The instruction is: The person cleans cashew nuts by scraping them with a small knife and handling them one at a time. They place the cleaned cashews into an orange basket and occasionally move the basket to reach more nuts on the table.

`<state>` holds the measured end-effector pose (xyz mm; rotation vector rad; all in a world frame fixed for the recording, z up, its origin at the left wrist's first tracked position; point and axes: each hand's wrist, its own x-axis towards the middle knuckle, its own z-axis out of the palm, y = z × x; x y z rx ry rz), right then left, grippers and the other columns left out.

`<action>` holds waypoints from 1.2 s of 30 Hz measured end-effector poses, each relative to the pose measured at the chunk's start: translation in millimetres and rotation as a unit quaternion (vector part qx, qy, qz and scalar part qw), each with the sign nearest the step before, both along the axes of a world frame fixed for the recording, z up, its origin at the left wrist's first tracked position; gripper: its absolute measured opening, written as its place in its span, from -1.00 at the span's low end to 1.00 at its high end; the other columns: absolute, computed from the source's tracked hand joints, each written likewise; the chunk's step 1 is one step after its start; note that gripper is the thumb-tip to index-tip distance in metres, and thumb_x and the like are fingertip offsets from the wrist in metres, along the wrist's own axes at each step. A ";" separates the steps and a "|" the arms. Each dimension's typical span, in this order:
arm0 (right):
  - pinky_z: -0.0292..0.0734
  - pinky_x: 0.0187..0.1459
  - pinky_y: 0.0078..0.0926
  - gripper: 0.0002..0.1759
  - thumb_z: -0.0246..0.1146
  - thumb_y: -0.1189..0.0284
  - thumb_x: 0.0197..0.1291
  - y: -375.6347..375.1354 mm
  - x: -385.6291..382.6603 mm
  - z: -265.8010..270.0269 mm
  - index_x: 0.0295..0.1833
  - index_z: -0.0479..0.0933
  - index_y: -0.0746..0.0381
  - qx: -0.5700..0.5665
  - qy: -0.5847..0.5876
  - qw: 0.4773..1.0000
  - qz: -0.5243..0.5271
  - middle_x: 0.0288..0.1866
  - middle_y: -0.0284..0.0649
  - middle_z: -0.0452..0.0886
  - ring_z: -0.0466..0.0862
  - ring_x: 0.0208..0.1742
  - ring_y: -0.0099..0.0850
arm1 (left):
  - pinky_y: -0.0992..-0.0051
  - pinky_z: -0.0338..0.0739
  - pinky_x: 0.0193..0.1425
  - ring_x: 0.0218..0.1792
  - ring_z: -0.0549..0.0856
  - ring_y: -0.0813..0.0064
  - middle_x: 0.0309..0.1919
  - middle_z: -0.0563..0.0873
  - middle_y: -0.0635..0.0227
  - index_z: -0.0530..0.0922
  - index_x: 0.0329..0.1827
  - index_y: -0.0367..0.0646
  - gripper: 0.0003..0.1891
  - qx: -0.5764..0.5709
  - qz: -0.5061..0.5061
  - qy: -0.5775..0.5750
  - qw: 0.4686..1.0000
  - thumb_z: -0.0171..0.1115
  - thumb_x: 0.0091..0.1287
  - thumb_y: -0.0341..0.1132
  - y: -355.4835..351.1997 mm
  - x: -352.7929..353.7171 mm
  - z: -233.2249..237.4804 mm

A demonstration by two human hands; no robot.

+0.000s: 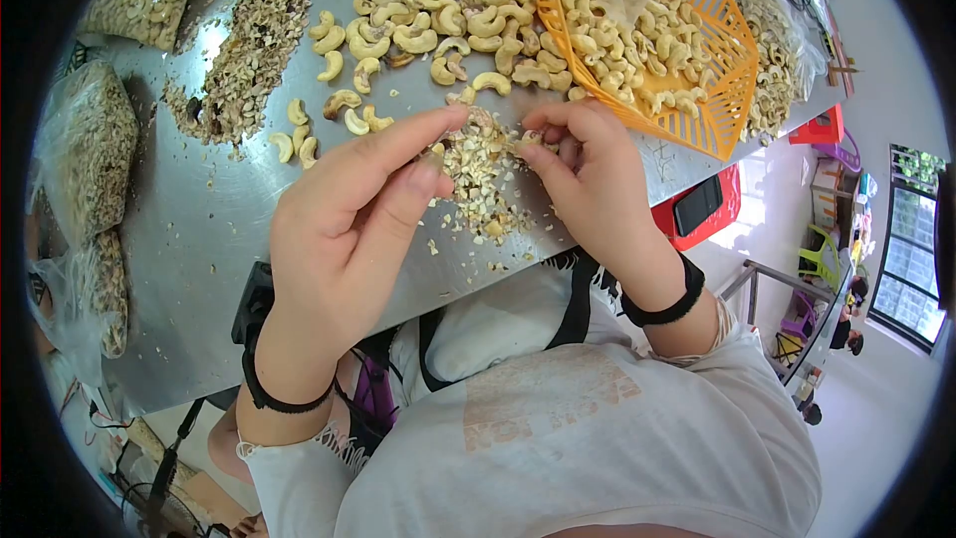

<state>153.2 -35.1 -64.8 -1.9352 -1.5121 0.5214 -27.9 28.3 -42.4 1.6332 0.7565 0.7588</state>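
My left hand (354,209) hovers at the left side of a small heap of cashew crumbs and skin flakes (485,174). Its thumb and fingers curve around a small pale piece, mostly hidden; I cannot tell what it is. Opposite, my right hand (588,154) pinches a small cashew piece (528,138) between thumb and forefinger. Beyond both hands lies a loose spread of whole cashews (438,20), some still with brown skin. A few separate cashews (298,130) rest left of it.
An orange slotted basket (732,100) of cashews stands at right, a clear bag inside. Peeled skins (254,50) form a long heap at left. Filled plastic bags (90,139) line the left edge. A phone (697,205) lies on a red stool beside the metal table (189,309).
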 end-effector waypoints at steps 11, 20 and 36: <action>0.33 -0.29 -0.70 -0.79 0.18 0.43 0.06 0.8 -2.9 19.4 -0.20 0.41 0.29 -0.106 0.700 0.704 0.057 -0.36 -0.42 0.45 0.42 -0.37 -0.67 | 0.75 0.29 -0.47 -0.53 0.44 0.72 -0.44 0.57 0.34 0.40 0.02 -0.31 -0.67 -0.061 -0.112 -0.004 0.992 0.00 0.18 -0.42 0.0 -1.2 7.6; 0.43 -0.26 -0.63 -0.76 0.03 0.33 0.17 1.7 -9.7 21.4 -0.18 0.38 0.29 -0.148 0.788 0.596 0.045 -0.32 -0.24 0.50 0.53 -0.35 -0.45 | 0.64 0.40 -0.26 -0.38 0.53 0.60 -0.33 0.55 0.31 0.31 0.09 -0.34 -0.60 -0.064 -0.171 0.012 0.983 0.03 0.15 -0.48 -0.5 -2.5 5.6; 0.46 -0.33 -0.64 -0.78 0.04 0.35 0.17 2.8 -10.6 18.9 -0.21 0.40 0.29 -0.163 0.803 0.572 0.036 -0.41 -0.31 0.49 0.52 -0.41 -0.55 | 0.66 0.39 -0.25 -0.35 0.52 0.62 -0.25 0.55 0.29 0.29 0.11 -0.35 -0.58 0.001 -0.163 0.034 0.986 0.03 0.15 -0.50 0.7 -4.1 5.0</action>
